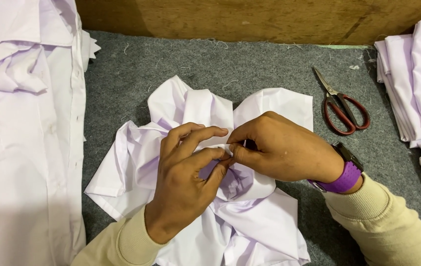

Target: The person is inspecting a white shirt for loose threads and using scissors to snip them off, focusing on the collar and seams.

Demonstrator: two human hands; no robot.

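Fingers of the left hand [183, 182] and right hand [279, 148] pinched together on a fold of the crumpled pale lilac shirt [264, 221] lying mid-table on grey felt [122, 79]. Red-handled scissors [343, 108] lay apart to the right, shirt stacks [23, 148] along both edges.

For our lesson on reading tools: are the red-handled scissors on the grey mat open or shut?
Shut. The scissors lie flat with both blades together in one point and the handle loops nearly touching.

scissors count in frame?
1: red-handled scissors lying on the grey felt mat, right of the crumpled white shirt. More could be hidden under fabric.
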